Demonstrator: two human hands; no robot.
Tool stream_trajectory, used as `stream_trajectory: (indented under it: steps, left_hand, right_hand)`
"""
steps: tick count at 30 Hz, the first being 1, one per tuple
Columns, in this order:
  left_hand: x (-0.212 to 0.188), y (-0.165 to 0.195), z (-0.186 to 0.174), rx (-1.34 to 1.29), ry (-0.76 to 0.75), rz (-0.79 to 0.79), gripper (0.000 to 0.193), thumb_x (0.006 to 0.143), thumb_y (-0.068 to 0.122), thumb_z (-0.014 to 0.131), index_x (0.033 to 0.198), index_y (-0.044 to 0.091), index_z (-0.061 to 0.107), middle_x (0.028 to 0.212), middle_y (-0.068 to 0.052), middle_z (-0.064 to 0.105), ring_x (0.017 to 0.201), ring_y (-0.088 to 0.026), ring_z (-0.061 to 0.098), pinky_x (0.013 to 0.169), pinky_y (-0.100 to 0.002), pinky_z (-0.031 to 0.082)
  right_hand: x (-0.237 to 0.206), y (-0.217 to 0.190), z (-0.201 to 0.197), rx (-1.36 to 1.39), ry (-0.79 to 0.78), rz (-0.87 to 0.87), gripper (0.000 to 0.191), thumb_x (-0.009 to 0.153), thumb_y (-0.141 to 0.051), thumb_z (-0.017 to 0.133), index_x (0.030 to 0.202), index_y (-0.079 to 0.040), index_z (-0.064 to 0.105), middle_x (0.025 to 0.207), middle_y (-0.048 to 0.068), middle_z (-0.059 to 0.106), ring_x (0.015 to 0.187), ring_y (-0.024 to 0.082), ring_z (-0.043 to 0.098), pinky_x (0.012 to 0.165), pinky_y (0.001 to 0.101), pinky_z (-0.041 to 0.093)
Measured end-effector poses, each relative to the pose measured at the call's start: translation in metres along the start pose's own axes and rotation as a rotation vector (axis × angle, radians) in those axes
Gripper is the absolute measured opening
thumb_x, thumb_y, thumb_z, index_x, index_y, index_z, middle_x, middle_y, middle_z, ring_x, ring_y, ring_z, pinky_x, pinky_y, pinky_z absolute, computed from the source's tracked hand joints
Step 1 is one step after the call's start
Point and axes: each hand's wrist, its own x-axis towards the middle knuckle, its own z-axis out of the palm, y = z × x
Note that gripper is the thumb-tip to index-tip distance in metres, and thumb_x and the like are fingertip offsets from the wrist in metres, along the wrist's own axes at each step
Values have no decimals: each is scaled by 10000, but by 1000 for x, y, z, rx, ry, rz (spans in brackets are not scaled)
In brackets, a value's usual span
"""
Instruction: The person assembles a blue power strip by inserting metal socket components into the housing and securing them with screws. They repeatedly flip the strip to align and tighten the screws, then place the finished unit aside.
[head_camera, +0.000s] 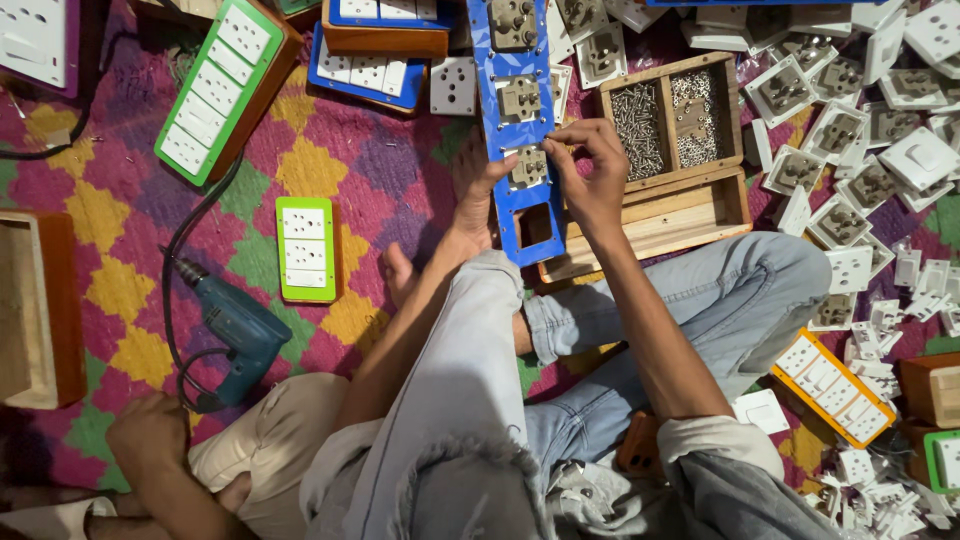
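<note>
Head view: I sit on the floor with a long blue panel (524, 120) in front of my knees, its long axis running straight away from me. My left hand (478, 190) braces the panel's left edge, fingers spread flat and gripping nothing. My right hand (590, 170) works from the right edge and is the nearer one to the socket module (528, 165) seated in the third cutout. Its fingertips (563, 138) are pinched closed at the module's upper right corner; whatever small part they hold is hidden. A wooden screw tray (672, 120) lies just right of the panel. An electric drill (235, 330) lies well apart on the left.
</note>
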Motion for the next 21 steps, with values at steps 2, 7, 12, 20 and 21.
stream_trajectory:
  steps: [2,7,12,20,21]
  left_hand:
    - [0,1,0,-8,-15,-43,556,818,241,830,1293,73,593,1120,-80,686,1018,-210,689,942,-387,584]
    - [1,1,-4,-3,-31,-75,572,828,263,821,1309,52,595,1127,-94,694,1029,-222,692,958,-380,585]
    - [1,0,-7,-8,-49,-88,567,839,269,824,1310,50,597,1121,-102,699,1021,-229,692,954,-386,582]
    - [0,2,-6,-17,-56,-108,553,839,270,819,1297,51,600,1090,-106,698,963,-235,710,895,-406,605]
    - [0,2,-5,-27,-61,-112,548,848,266,819,1301,49,598,1095,-107,697,967,-234,711,901,-400,604]
  right_hand:
    - [-1,-2,-1,-70,7,-74,118,983,1,792,1071,-18,717,1089,88,645,992,210,662,815,311,554]
    - [-1,-8,0,-164,-9,-124,150,979,29,763,1105,-12,694,1109,124,615,996,238,660,788,314,597]
    - [0,-12,-2,-199,-25,-174,175,969,54,764,1116,-3,687,1106,128,615,991,247,663,747,317,590]
    - [7,-20,-9,-245,-33,-220,182,938,42,789,1095,-27,728,1031,115,637,977,275,645,803,381,547]
    - [8,-21,-10,-250,-33,-232,179,937,41,788,1092,-27,730,1026,115,640,982,278,642,820,391,545]
